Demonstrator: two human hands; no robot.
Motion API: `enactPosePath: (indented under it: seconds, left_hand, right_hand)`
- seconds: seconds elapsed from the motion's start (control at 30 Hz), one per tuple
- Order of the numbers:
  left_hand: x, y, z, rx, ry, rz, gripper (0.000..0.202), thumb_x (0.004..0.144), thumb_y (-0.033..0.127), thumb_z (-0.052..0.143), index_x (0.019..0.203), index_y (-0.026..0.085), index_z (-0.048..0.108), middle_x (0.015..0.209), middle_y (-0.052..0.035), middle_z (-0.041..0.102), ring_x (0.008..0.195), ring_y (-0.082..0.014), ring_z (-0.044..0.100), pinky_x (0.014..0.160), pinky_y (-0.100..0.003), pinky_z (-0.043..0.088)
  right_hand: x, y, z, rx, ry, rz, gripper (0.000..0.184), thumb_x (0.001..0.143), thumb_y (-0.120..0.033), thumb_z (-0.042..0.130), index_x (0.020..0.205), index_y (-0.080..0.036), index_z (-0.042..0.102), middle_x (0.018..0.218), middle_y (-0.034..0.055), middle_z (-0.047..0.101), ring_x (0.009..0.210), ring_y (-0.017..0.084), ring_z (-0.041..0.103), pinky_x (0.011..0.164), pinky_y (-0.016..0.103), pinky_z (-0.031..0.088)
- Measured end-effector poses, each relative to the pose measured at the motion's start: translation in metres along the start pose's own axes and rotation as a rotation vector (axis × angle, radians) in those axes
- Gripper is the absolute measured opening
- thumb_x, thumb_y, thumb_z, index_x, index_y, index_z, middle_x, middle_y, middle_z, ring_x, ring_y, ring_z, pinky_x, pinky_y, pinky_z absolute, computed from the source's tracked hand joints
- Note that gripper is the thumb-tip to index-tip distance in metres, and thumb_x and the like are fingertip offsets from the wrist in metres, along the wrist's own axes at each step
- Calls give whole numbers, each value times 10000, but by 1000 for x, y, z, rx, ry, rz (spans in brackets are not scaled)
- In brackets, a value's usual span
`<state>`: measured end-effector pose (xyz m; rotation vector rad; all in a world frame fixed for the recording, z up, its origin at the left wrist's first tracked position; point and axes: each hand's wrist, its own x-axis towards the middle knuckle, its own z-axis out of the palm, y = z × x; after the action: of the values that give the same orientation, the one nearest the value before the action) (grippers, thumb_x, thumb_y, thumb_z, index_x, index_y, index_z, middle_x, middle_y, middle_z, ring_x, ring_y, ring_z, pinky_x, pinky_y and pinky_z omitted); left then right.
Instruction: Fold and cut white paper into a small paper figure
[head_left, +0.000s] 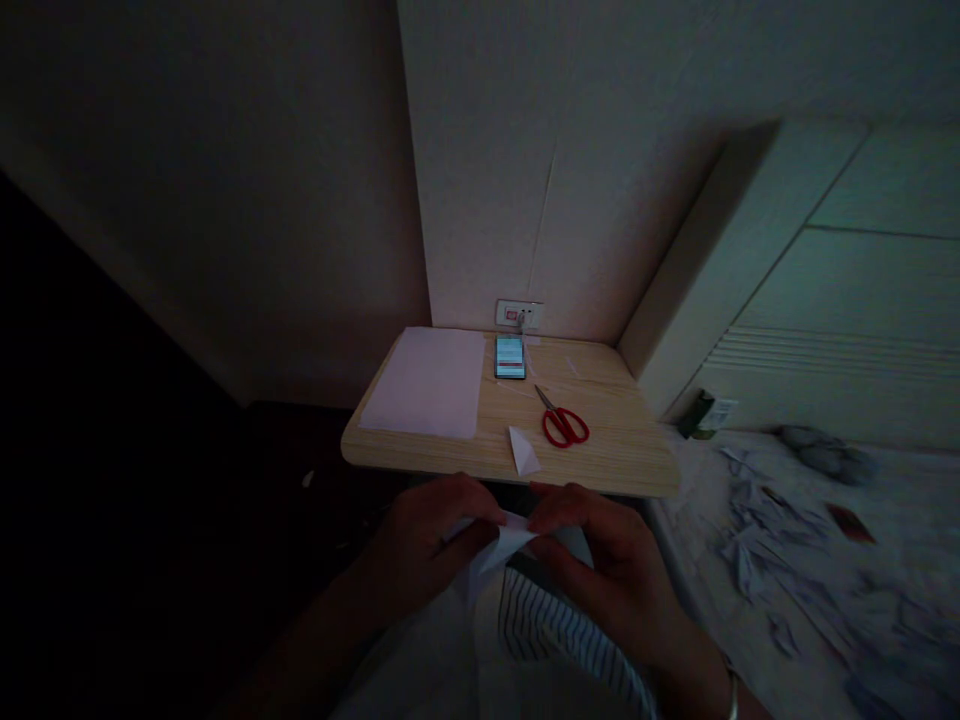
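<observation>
My left hand (427,545) and my right hand (600,565) meet just in front of a small wooden table (637,450), both pinching a piece of white folded paper (502,545) held over my lap. The fingers of each hand are closed on the paper's edges. On the table, just beyond my hands, lies a small folded white paper piece (523,450). Red-handled scissors (561,420) rest to its right, blades pointing away from me.
A stack of white sheets (429,382) lies on the table's left half. A lit phone (510,356) sits at the back by a wall socket (517,314). A bed (825,560) to the right is strewn with several paper scraps. The room is dim.
</observation>
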<state>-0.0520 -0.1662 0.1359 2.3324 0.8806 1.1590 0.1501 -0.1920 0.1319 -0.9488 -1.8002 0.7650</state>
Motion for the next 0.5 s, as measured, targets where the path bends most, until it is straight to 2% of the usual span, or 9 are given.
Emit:
enactPosePath:
  seconds: [0.13,0.23,0.33,0.5]
  left_hand:
    - [0,6,4,-45,30,-71,126,813,150,537,823,188,657,758,-18,693,696,-108,651,622,-177,502]
    - [2,10,5,-96,46,-173,102,790,151,568,807,187,662,727,0,692,659,-102,647,603,-171,499]
    - [4,13,4,-169,9,-264,115,809,178,550,788,188,663,706,4,690,632,-106,640,581,-182,501]
    - [4,16,1,-240,-75,-309,137,829,209,531,800,183,662,730,-14,693,645,-121,639,576,-206,506]
  right_hand:
    - [1,0,-1,3,-3,6,125,798,-184,620,885,-253,677,839,28,700,878,193,654,806,318,512]
    - [2,-1,-3,30,3,28,128,800,-183,621,887,-251,688,849,34,701,874,189,654,764,297,519]
    - [2,-3,-6,67,-23,71,147,811,-189,616,918,-251,694,892,41,698,855,176,651,737,282,524]
    - [1,-2,-10,107,-44,76,155,823,-220,607,931,-260,711,936,50,703,843,177,652,711,286,534]
